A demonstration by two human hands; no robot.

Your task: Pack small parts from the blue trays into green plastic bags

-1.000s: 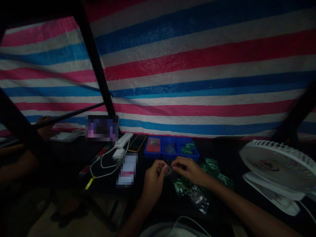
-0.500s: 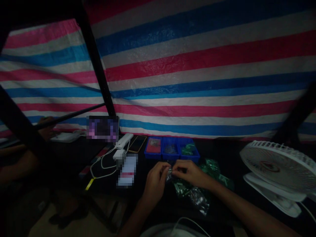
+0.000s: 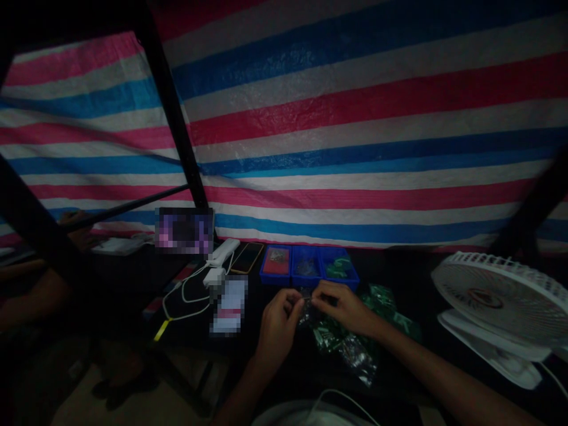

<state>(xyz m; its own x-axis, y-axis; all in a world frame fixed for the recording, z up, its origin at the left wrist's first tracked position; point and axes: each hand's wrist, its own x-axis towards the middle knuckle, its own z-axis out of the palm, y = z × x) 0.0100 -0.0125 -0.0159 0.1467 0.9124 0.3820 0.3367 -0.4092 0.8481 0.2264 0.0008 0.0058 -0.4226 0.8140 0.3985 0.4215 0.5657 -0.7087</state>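
My left hand [image 3: 278, 316] is closed in a pinch on the edge of a small clear plastic bag [image 3: 305, 318]. From the other side, my right hand [image 3: 341, 305] pinches the same bag near its top. Both sets of fingertips are close together, and the bag hangs between them; its contents are too dark to make out. Just below my right hand lie a shiny green packet [image 3: 327, 338] and another clear bag [image 3: 361, 361]. More green packets [image 3: 382, 300] lie beyond my right wrist.
Behind my hands stand three blue bins: left [image 3: 274, 279], middle [image 3: 307, 280] and right [image 3: 345, 283]. A phone [image 3: 247, 258], a white power strip [image 3: 225, 253] and cables are to the left. A white fan [image 3: 492, 302] stands right. Another person's arm [image 3: 38, 299] shows far left.
My right hand has shifted slightly up and right, and the bag's top edge now shows between my fingertips. My left hand has barely moved.
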